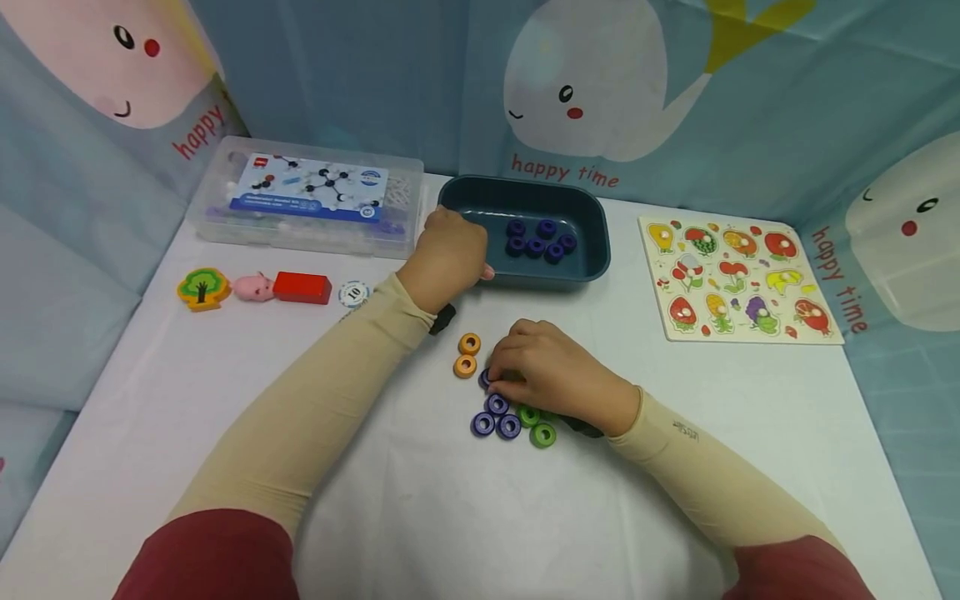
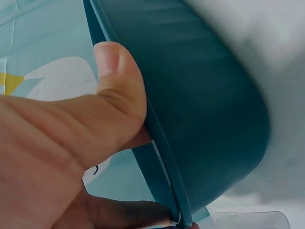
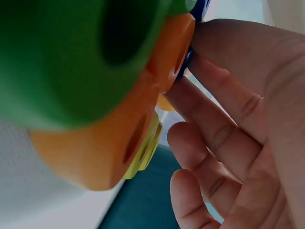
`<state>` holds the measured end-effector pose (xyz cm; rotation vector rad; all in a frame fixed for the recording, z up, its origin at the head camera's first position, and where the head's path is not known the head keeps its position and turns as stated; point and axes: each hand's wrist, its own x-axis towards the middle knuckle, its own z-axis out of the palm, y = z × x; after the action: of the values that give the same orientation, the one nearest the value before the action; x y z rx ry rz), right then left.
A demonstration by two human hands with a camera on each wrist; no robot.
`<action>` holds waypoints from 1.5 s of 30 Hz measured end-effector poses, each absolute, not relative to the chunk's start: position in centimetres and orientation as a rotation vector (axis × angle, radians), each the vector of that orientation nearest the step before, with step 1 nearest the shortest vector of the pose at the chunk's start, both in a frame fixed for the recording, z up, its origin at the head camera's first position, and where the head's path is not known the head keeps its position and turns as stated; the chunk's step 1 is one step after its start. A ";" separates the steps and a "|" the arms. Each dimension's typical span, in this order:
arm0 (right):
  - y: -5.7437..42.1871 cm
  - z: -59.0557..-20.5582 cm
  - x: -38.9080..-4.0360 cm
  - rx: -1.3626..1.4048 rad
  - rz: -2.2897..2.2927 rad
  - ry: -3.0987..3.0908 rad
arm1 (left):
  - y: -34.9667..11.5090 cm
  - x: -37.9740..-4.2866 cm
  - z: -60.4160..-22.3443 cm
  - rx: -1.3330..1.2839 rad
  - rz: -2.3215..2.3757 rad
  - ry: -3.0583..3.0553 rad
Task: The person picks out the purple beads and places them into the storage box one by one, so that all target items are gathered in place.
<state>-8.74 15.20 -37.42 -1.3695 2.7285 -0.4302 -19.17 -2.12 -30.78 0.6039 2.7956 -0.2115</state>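
My left hand [image 1: 447, 254] grips the near-left rim of a dark teal plastic basin [image 1: 592, 267]; in the left wrist view its thumb presses the outer wall and its fingers reach over the rim. Several purple rings [image 1: 535, 247] lie inside the basin. Over the loose rings, my right hand [image 1: 551, 367] pinches a purple ring [image 1: 485, 379] between thumb and fingertips. Just below it are more purple rings [image 1: 483, 424] and green rings [image 1: 543, 435]. Two orange rings [image 1: 465, 367] lie to its left. The right wrist view also shows yellow rings [image 3: 145, 152], hidden under the hand from above.
A clear case with a molecular model label [image 1: 307, 196] stands back left. In front are a tree piece [image 1: 203, 287], a pink pig [image 1: 253, 287], a red block [image 1: 302, 287] and a round chip [image 1: 354, 293]. A fruit puzzle board [image 1: 738, 279] lies at right.
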 end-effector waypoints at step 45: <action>19.8 -36.0 -19.9 -0.487 -0.897 2.985 | -1.8 -19.2 -30.7 0.591 -0.231 2.772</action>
<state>-19.86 19.80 -36.04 -0.4871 2.9846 -0.8966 -19.25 -1.84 -30.74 0.5912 2.7721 -0.2314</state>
